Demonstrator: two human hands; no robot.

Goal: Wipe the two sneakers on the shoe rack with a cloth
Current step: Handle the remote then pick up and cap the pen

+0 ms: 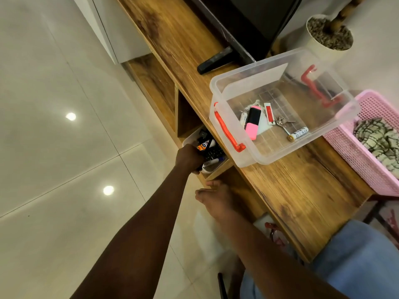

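Note:
No sneaker and no shoe rack is in view. My left hand (188, 158) reaches down into the open shelf under a wooden console, its fingers curled over the near rim of a white bin (190, 137) packed with small items. My right hand (216, 199) lies flat with fingers stretched out, empty, against the console's lower front edge just below that bin. A crumpled white-and-dark patterned cloth (379, 139) lies in a pink basket (354, 160) on the console top, far right, away from both hands.
On the wooden console top (298, 190) stands a clear plastic box (248, 157) with red handles, holding a pink highlighter, batteries and keys. Behind it are a black TV (254, 20) on its foot and a white plant pot (319, 46). Glossy tiled floor (64, 147) lies to the left.

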